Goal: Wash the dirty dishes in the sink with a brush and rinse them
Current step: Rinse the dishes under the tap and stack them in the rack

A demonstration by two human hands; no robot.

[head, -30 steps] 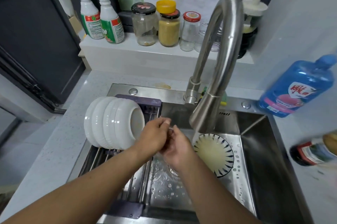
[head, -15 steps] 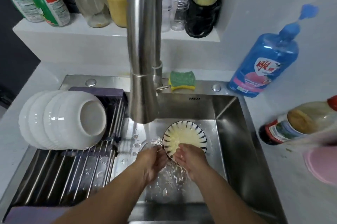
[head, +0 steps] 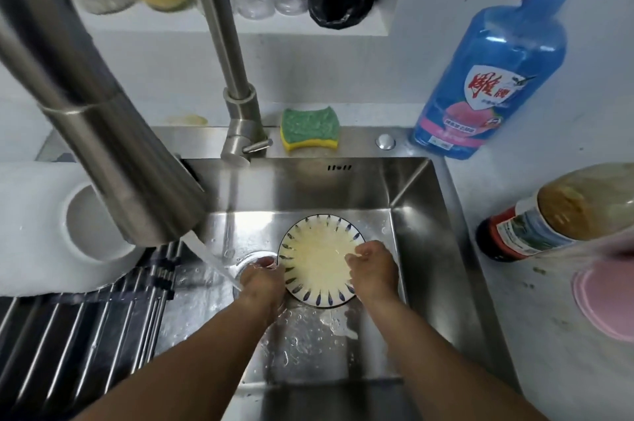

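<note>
A round plate [head: 317,259] with a blue-dashed rim and a yellowish smear lies on the floor of the steel sink [head: 422,249]. My left hand [head: 262,278] grips its left edge, fingers curled over the rim. On the plate's right edge my right hand [head: 374,269] does the same. Water runs from the faucet head [head: 113,160] in a slanted stream and lands just left of my left hand, near the drain [head: 254,257]. A green and yellow sponge [head: 309,128] rests on the sink's back ledge. No brush is in sight.
White bowls [head: 51,235] lie stacked on their sides on the drying rack [head: 79,335] at the left. A blue detergent bottle [head: 487,77] and a sauce bottle [head: 555,211] stand on the counter at the right, with a pink lid [head: 607,297] at the edge. Jars line the shelf behind.
My hands left the stream, where they were together, and spread to the two sides of the plate. The view dropped closer to the sink.
</note>
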